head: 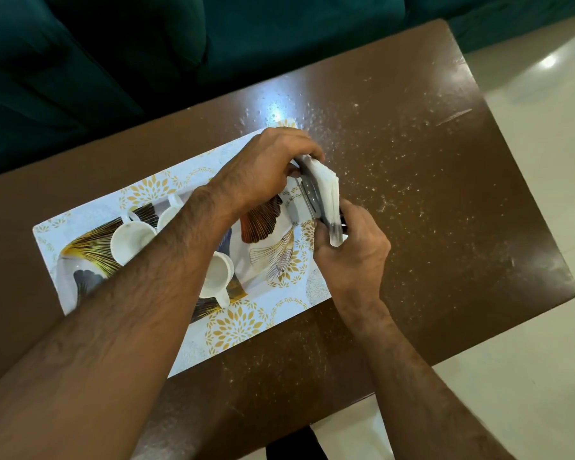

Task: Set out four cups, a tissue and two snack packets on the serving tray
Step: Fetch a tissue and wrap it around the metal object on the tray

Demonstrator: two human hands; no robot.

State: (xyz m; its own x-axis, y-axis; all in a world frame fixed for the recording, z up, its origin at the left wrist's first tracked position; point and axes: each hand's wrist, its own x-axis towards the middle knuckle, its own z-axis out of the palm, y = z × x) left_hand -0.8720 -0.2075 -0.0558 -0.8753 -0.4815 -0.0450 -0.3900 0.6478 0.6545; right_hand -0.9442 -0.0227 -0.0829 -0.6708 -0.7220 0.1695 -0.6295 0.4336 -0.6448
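A white serving tray (246,323) with gold leaf patterns lies across the brown table. On its left half stand white cups: one (132,242) near the far side, another (170,214) partly hidden behind my left forearm, a third (219,272) near the front. At the tray's right end both hands hold a metal tissue holder (311,190) stacked with white tissues (327,194). My left hand (266,167) grips its far end. Its near end sits in the grip of my right hand (349,257).
The brown table (429,180) is speckled with pale crumbs and scratches. A dark green sofa (113,54) runs along the table's far side. Pale tiled floor (545,360) lies to the right and front.
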